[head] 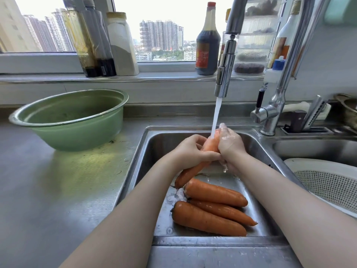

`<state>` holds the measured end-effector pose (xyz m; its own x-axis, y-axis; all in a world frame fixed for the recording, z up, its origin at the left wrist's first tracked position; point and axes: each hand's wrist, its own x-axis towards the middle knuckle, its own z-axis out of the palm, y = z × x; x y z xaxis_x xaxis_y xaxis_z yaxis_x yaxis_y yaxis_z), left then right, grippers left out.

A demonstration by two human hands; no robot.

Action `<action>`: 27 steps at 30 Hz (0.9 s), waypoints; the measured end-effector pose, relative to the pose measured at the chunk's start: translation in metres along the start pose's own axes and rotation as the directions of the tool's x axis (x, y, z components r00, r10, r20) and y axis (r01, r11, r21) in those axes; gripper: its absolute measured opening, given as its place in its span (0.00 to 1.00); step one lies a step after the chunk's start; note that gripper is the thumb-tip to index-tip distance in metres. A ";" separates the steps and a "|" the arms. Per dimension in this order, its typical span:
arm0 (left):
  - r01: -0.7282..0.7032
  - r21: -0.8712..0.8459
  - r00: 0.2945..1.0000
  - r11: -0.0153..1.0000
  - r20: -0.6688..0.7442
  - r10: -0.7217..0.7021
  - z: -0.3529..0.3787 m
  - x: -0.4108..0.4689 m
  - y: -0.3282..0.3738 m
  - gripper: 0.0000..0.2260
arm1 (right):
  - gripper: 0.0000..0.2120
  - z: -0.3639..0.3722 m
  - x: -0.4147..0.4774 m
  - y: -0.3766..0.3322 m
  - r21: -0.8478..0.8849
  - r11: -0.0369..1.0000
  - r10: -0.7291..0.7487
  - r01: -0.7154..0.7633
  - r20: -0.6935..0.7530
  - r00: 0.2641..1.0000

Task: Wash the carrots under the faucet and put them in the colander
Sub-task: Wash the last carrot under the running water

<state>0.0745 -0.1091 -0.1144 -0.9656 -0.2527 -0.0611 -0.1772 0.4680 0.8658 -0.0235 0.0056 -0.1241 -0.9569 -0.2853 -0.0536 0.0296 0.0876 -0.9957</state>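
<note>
A green basin (67, 120) sits on the steel tabletop (58, 180) at the far left, well apart from the work. In the sink (135, 171), the left hand (193, 149) has its grip wrapped round the middle of the held carrot (190, 173), fingers curled over it. That carrot's long axis slants from its lower end, near the person and to the left, up and away to its far end, which sits in the water stream (216, 117) falling from the faucet (225, 70). The right hand (229, 144), wet, has its grip closed round that upper end, just beside the left hand. Below them three loose carrots (212, 194) lie on the sink floor, touching one another, tips pointing right. The white colander (328, 182) stands well to the right, seemingly in the neighbouring basin; its inside cannot be seen. So the drop-off lies rightward of both grips, and the right hand is nearer; the carrot would likely have to swing right over the divider
</note>
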 end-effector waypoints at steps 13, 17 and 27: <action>-0.103 0.022 0.995 0.994 0.002 0.102 -0.005 -0.001 -0.011 0.13 | 0.08 -0.010 -0.004 0.003 -0.164 0.982 -0.083 0.089 0.045 0.996; -0.052 0.047 0.999 0.998 0.007 0.052 -0.005 0.000 -0.005 0.18 | 0.19 -0.013 -0.004 0.000 -0.063 0.998 -0.006 0.004 -0.034 0.999; -0.084 0.253 0.994 0.964 0.094 0.062 -0.024 0.004 -0.030 0.09 | 0.09 -0.043 -0.004 0.001 -0.437 0.888 0.048 0.143 0.397 0.916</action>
<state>0.0800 -0.1443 -0.1290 -0.9883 -0.1429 -0.0539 -0.1382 0.6861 0.7142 -0.0315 0.0477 -0.1213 -0.7607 -0.6367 -0.1265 -0.2372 0.4541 -0.8588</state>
